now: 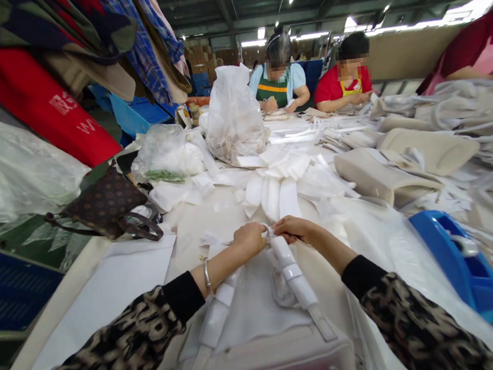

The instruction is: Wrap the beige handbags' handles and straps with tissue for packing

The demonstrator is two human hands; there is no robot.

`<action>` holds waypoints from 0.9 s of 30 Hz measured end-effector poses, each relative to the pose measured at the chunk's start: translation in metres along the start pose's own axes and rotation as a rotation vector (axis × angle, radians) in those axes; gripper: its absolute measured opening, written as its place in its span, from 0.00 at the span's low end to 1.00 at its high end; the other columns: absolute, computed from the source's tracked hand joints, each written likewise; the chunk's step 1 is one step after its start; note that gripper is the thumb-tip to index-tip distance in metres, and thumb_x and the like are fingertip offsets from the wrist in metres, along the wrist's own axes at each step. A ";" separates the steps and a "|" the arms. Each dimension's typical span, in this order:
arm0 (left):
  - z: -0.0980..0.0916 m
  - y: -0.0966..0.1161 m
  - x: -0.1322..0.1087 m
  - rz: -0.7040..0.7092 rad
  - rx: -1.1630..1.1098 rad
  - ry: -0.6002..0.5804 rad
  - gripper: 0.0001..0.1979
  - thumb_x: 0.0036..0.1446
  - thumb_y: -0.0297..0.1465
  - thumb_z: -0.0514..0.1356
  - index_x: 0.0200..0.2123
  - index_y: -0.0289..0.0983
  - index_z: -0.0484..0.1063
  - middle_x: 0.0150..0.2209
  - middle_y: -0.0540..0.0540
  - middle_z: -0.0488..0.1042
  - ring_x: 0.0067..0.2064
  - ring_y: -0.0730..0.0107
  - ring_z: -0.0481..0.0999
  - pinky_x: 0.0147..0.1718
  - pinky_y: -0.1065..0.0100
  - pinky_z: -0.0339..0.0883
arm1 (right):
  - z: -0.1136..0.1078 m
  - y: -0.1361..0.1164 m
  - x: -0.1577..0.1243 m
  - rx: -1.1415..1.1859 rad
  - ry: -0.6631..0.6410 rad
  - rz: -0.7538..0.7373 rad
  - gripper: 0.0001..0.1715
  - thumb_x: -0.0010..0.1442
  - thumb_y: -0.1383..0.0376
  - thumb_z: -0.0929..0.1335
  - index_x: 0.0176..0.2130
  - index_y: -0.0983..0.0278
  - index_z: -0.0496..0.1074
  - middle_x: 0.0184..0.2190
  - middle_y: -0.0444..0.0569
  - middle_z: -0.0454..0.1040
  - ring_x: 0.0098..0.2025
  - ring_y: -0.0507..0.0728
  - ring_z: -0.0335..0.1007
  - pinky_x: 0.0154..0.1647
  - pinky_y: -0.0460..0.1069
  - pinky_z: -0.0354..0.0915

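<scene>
A pale handbag (pixel 262 364) lies in front of me, with two straps reaching away from it. White foam wrapping covers much of the right strap (pixel 300 288) and the left strap (pixel 217 319). My left hand (pixel 251 239) is closed at the far end of the right strap. Close beside it, my right hand (pixel 293 229) pinches the same strap end, its fingertips nearly touching the left ones. The exact bit between the fingers is too small to make out. Thin clear plastic (pixel 282 288) hangs next to the right strap.
White foam strips (pixel 274 191) lie beyond my hands. Pale bags (pixel 374 176) are heaped at right, near a blue tray (pixel 455 262). A brown patterned bag (pixel 106 204) and white sheets (pixel 103 296) lie left. Several people work across the table; one wears a green apron (pixel 274 91).
</scene>
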State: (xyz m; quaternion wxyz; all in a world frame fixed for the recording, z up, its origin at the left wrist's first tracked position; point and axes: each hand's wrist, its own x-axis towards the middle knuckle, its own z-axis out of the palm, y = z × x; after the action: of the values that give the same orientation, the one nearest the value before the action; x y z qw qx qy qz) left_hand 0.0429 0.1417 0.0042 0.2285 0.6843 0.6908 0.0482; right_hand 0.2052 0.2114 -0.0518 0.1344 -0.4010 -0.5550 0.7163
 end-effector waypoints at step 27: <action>-0.023 -0.010 0.000 -0.018 -1.215 -0.050 0.09 0.45 0.32 0.64 0.28 0.32 0.72 0.26 0.46 0.74 0.31 0.70 0.75 0.34 0.71 0.66 | 0.012 0.005 -0.028 0.481 0.142 -0.357 0.18 0.44 0.57 0.77 0.30 0.65 0.72 0.23 0.42 0.71 0.22 0.47 0.63 0.22 0.43 0.60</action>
State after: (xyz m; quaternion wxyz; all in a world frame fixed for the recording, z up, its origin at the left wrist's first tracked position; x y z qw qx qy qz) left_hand 0.0251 0.1469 0.0215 0.5948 0.4265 0.5399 0.4157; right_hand 0.2155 0.1838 -0.0440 0.3876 -0.3029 -0.4206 0.7623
